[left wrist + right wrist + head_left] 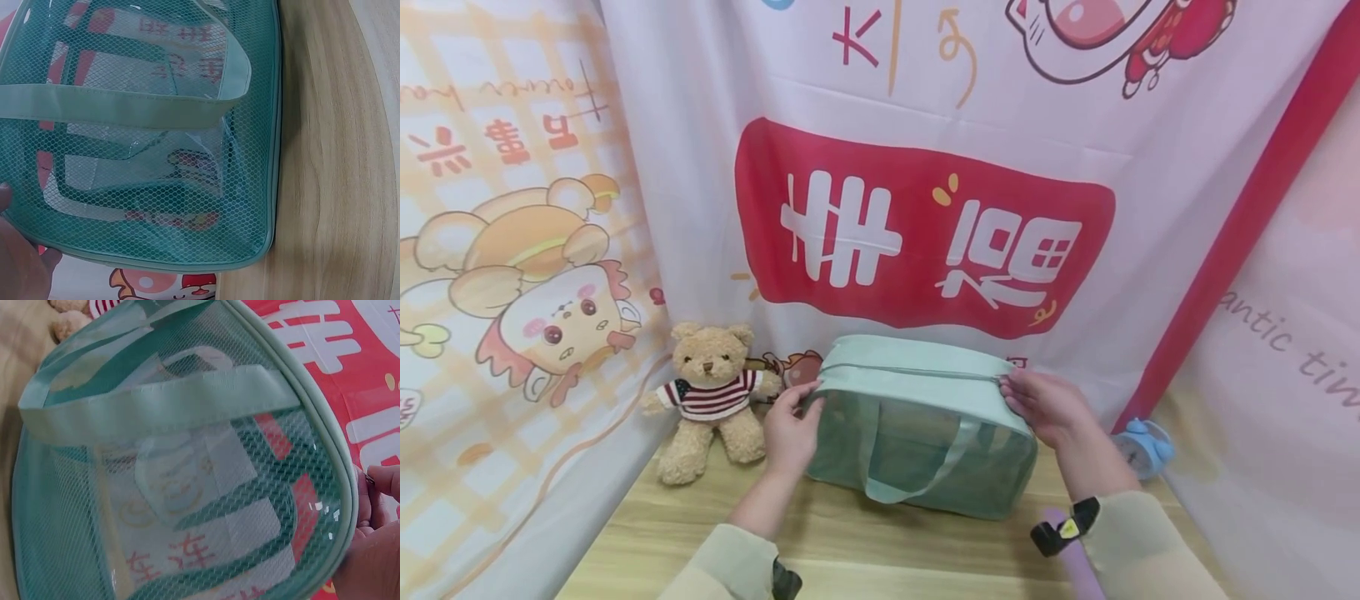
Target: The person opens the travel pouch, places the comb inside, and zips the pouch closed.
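Observation:
A mint-green mesh bag (917,358) with see-through sides stands upright on the table. Its strap handle (955,457) hangs down the front, and a zipper (910,371) runs along the top. At the upper left corner, my left hand (792,432) pinches the bag's edge between thumb and fingers; the left wrist view shows part of that hand (24,265) at the rim. My right hand (1051,404) is at the zipper's right end. There, in the right wrist view, its thumb and finger pinch a small metal zipper pull (370,479). The bag appears empty through the mesh.
Left of the bag, a teddy bear (713,392) in a striped sweater sits against the curtain. A light blue alarm clock (1142,448) stands at the right, behind my right forearm. A purple object (1078,571) lies partly under that sleeve. Printed curtains (685,167) enclose the wooden table (835,542).

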`<state>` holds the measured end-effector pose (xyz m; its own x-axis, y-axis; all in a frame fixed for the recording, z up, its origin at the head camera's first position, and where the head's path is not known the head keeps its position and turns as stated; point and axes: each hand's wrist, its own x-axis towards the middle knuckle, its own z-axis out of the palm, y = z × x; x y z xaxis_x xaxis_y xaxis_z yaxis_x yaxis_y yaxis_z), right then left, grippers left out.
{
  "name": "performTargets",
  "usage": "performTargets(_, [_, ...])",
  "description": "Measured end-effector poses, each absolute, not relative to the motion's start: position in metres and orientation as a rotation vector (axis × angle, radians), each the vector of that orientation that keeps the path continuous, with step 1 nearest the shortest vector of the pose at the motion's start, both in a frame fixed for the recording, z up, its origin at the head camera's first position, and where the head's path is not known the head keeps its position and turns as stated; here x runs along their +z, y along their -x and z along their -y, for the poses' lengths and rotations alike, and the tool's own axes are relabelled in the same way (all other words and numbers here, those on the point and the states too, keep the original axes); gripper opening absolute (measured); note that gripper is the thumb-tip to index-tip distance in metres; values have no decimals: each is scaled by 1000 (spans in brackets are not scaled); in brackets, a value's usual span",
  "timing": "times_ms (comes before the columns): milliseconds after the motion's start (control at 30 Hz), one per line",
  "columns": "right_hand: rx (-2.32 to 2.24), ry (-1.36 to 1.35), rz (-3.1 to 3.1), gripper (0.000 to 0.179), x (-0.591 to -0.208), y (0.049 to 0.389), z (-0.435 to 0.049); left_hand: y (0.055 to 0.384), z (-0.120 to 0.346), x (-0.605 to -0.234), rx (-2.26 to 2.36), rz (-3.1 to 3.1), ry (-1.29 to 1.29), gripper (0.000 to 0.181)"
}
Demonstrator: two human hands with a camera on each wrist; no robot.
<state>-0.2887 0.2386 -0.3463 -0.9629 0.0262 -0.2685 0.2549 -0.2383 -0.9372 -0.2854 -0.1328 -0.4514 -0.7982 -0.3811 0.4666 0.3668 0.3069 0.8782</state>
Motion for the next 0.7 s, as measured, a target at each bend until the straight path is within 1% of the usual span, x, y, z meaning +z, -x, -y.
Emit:
performTargets(67, [-2334,-351,-1841,37,-344,290,-235,285,133,-451,-1546,1937,-5,25])
performTargets(133, [-2328,-365,-1841,44,-342,291,-231,286,133,-452,-1542,1926,-4,24])
performTargets(500, [-2321,-372,-1872,44,-335,294,-211,283,131,-453,-1544,1915,-51,25])
performTargets(700, [-2315,-375,-1864,58,-330,296,-201,283,130,-454,-1548,1905,-54,25])
